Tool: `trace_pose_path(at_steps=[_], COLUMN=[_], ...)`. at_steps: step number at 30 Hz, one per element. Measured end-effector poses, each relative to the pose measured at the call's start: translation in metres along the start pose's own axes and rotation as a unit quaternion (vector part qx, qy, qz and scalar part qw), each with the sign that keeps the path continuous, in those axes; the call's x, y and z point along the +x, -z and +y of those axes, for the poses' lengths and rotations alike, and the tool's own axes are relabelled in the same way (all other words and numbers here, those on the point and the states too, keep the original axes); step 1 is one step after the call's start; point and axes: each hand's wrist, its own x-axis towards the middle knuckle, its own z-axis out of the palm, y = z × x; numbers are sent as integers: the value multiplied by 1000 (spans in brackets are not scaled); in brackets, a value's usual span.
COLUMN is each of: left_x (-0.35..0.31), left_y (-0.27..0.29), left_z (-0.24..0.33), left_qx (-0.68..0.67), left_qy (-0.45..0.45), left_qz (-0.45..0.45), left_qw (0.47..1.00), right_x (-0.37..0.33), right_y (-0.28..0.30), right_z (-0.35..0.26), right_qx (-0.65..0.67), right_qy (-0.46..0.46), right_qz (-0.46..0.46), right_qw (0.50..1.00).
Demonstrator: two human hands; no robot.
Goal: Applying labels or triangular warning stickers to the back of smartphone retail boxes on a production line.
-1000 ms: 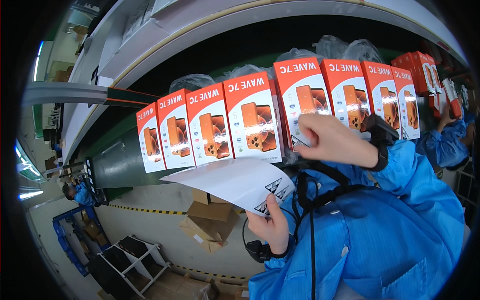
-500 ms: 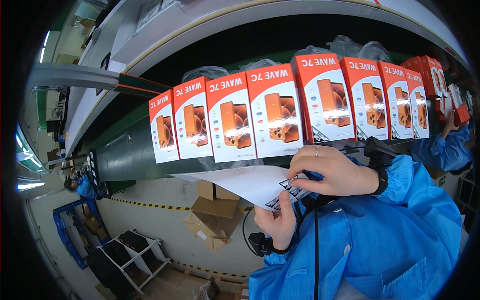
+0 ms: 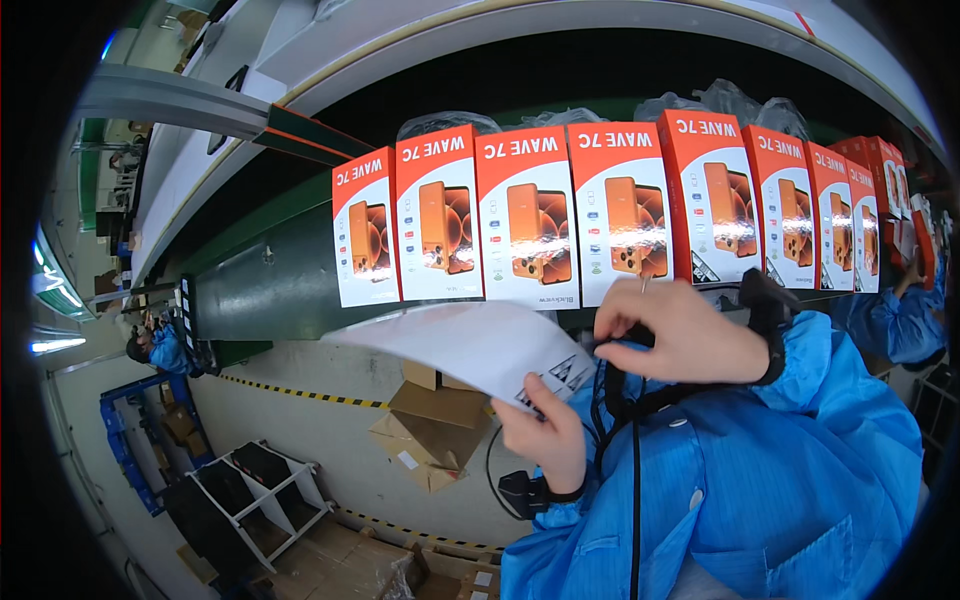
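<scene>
My left hand pinches the lower edge of a curved white sheet between thumb and fingers. Black-and-white stickers show at the sheet's right end, partly under my thumb. Just right of the sheet, my right hand is bent with thumb and fingertips drawn together; whatever is in them is too dark and small to make out. Beyond my hands stands a row of several orange-and-white phone boxes. Black-and-white stickers sit on the lower left corners of boxes toward the right, such as one box; boxes at the left show none.
The boxes stand on a dark green conveyor belt, with clear plastic bags behind them. A metal post juts in at the left. Cardboard boxes lie below the belt. At the far right, a co-worker's blue sleeve shows beside more boxes.
My right hand has come off the sheet's stickers and moved slightly right. My left hand and the sheet have shifted a little left. The boxes appear further right as the view has turned.
</scene>
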Motion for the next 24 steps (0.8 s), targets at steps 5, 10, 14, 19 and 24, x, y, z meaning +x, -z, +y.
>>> trace_pose_path(at_steps=[5,10,14,19,24], left_x=[9,11,13,14,14], left_y=[5,2,3,7,8], left_z=[-12,-11,-13,-14,-15], left_qx=[-29,-58,-38,-15,-15], left_qy=[12,14,5,-21,-30], left_qz=[8,14,14,-14,-18], left_qw=[999,998,999,1000,999], right_x=[19,24,25,25,22], right_y=[10,10,9,7,2], right_z=[28,25,24,23,29], right_qx=[-12,-25,-35,-50,-92], right_qy=[-97,-125,-134,-127,-93], right_qz=[15,1,-1,3,22], right_qw=[995,992,990,991,991])
